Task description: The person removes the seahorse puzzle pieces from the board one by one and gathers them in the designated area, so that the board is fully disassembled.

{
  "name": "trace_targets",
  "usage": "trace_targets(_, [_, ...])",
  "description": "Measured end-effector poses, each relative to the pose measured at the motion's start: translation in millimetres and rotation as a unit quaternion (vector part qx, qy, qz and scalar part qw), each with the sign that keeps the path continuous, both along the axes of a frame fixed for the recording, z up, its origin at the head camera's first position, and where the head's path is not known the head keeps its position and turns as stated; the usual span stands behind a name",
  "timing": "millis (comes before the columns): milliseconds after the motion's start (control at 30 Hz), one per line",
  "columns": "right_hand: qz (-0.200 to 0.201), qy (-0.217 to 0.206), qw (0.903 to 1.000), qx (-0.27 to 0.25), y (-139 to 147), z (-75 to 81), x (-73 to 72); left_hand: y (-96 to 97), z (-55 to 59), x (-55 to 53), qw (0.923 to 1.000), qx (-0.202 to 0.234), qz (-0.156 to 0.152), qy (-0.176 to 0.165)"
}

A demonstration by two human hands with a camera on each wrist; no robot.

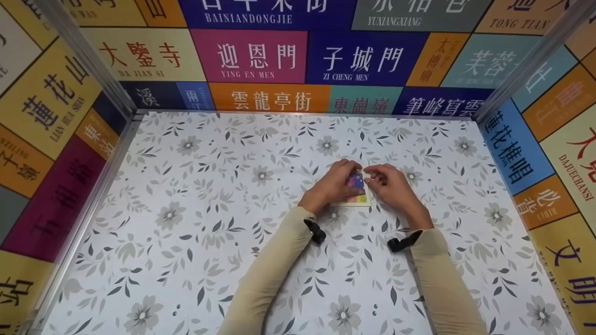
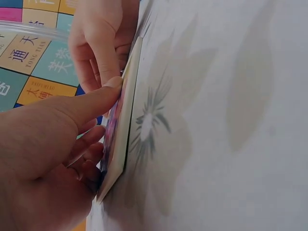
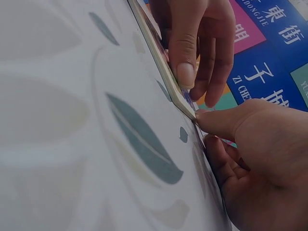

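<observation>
Lying flat at the centre of the head view is one thin, stiff rectangular card (image 1: 357, 193) with a colourful print and pale edges. Both hands pinch it — the left hand (image 1: 333, 185) on its left edge, the right hand (image 1: 391, 186) at its upper right corner. It sits on a smooth floral-patterned tabletop (image 1: 209, 209) — walled on three sides by glossy sign-printed panels (image 1: 260, 56).

Far wall panels (image 1: 298, 56) read "YING EN MEN", "ZI CHENG MEN", "DA JIAN SI", "BAINIANDONGJIE", right wall panel (image 1: 570, 153) read "DAJUECHANSI", left wall panel (image 1: 51, 100) read "LIAN HUA SHAN"
</observation>
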State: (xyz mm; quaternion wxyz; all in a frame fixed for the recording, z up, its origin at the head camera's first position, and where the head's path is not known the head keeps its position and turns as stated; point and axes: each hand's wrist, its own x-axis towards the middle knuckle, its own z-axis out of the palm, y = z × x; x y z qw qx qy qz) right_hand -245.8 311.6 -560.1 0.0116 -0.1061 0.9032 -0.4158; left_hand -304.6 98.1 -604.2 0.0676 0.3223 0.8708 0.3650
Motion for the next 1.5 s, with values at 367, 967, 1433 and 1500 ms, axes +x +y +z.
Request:
trace_targets(367, [-0.001,-0.003,1.0,-0.002,0,-0.6,-0.6,-9.2,59.5,27.9,0.999,-0.017,-0.004,-0.042])
trace_targets(967, [-0.005,0.012,0.9999,0.001,-1,-1.0,1.4,-12.2,62.5,32.2,0.9974,-0.051,0.033,-0.039])
trace_targets(1433, [-0.008,0.0,1.0,-0.005,0,-0.3,1.8,-7.4,69.1,26.5,0.9964,-0.082,0.023,-0.004])
trace_targets(1500, [-0.006,0.0,1.0,-0.007,-1,-0.6,1.1,-7.8,69.9,25.4,0.9964,-0.079,0.027,-0.013])
